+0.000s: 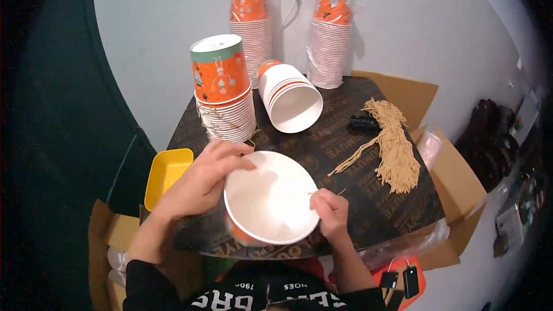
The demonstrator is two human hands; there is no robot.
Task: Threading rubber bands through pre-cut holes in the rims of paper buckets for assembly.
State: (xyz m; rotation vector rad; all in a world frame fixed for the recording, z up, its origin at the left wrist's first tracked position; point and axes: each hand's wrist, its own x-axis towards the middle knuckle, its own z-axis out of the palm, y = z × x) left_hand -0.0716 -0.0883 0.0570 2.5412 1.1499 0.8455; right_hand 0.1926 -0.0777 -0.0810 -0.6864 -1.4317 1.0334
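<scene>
A large white-lined paper bucket (271, 196) is tilted in front of me at the table's near side, its open mouth facing me. My left hand (201, 181) grips its left rim, fingers curled over the edge. At the right rim my right hand (332, 213) is closed in a pinch, with a thin tan cord (342, 192) sticking out from the fingers. How far the cord goes into the bucket wall is hidden. To the right lies a bundle of tan cords (397, 150), a few strands stretching toward the bucket.
Behind the bucket stand an orange-green bucket stack (222, 80) with cords hanging from it and a stack lying on its side (294, 101). Two wrapped stacks (250, 34) (331, 40) are by the wall. A yellow tray (167, 175) sits left; cardboard boxes (461, 178) flank the dark table (345, 155).
</scene>
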